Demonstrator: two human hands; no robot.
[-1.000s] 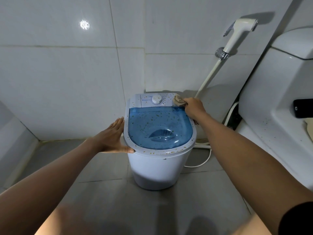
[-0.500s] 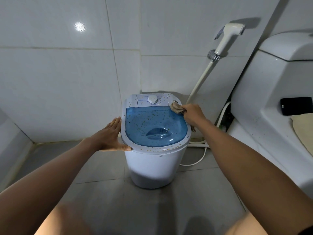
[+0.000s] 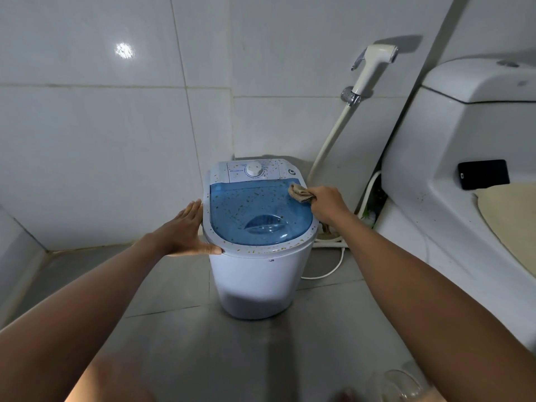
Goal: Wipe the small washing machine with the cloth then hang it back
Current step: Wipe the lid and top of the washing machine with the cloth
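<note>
Bathroom corner seen from above, looking down along two bare forearms. Washer (image 3: pixel 258 274), a small white tub-shaped machine, stands on the grey tiled floor (image 3: pixel 162 338) close to the white tiled wall (image 3: pixel 87 140). Its top is a translucent blue lid (image 3: pixel 255 210) inside a white rim, and both lid and rim are dotted with small brownish specks. Behind the lid is a white control panel with a round dial (image 3: pixel 254 170).

Left hand (image 3: pixel 185 227) lies flat against the washer's left side, fingers straight and together along the rim, thumb hooked around the near left corner. It holds nothing.

Right hand (image 3: pixel 327 203) reaches over the washer's right side with its fingers curled closed around a bunched tan cloth (image 3: pixel 300 193). The free end of the cloth sticks out to the left of the fist and rests on the far right corner of the blue lid, just in front of the control panel.

To the right of the washer, a white bidet sprayer (image 3: pixel 374 65) hangs in a wall holder, its hose (image 3: pixel 327 140) running down behind the machine. A white cord (image 3: pixel 330 271) curls on the floor by the washer's right side. A white toilet (image 3: pixel 464 169) fills the right edge of the view, and a dark phone (image 3: pixel 483 174) sits on it below the tank.
</note>
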